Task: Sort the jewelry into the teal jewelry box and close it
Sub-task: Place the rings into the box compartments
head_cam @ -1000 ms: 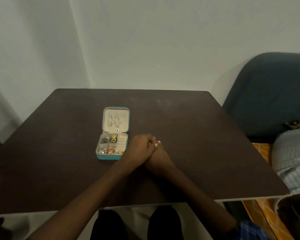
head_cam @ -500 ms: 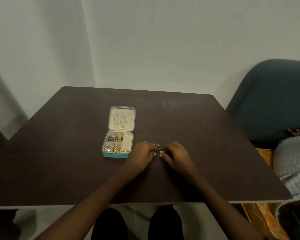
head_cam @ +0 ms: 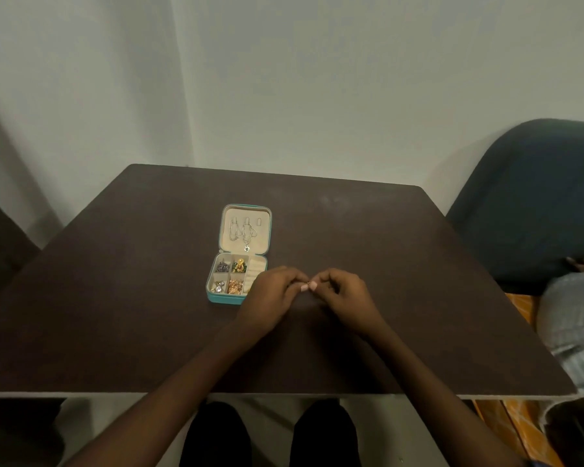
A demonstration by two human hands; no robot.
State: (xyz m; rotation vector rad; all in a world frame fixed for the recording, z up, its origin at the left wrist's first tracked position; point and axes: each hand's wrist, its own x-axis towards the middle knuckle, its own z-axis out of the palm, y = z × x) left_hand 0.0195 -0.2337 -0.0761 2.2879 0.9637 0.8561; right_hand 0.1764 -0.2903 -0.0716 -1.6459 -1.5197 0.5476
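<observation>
Teal trims the small jewelry box (head_cam: 225,298) that lies open on your dark brown table (head_cam: 115,298), a little left of the middle and nearer the front edge than the back. Its lid (head_cam: 246,230) is folded flat toward the far edge, cream lining up, with silver chains (head_cam: 241,230) hanging from the hooks and a small pendant (head_cam: 246,247) at the bottom of one. The tray (head_cam: 236,276) is split into compartments: purple pieces (head_cam: 222,266) in the back left one, gold and green pieces (head_cam: 239,265) just beside them, silvery stones (head_cam: 218,286) in the front left one, and rose-gold pieces (head_cam: 235,286) next to those; the ring rolls (head_cam: 257,266) fill the right side. Your left hand (head_cam: 272,298) is curled just beside the box's front right corner and covers that corner from view. Your right hand (head_cam: 344,296) is curled facing it, and the two thumb tips touch, pale nails together (head_cam: 308,286), close over the table. Both hands are pinched closed at the fingertips on something tiny between them; it is too small to tell what it is. Your forearms reach in across the front edge, your knees (head_cam: 270,433) dark beneath it. Off the right edge stands a dark blue chair (head_cam: 536,203), with striped cloth (head_cam: 573,318) in front of it.
</observation>
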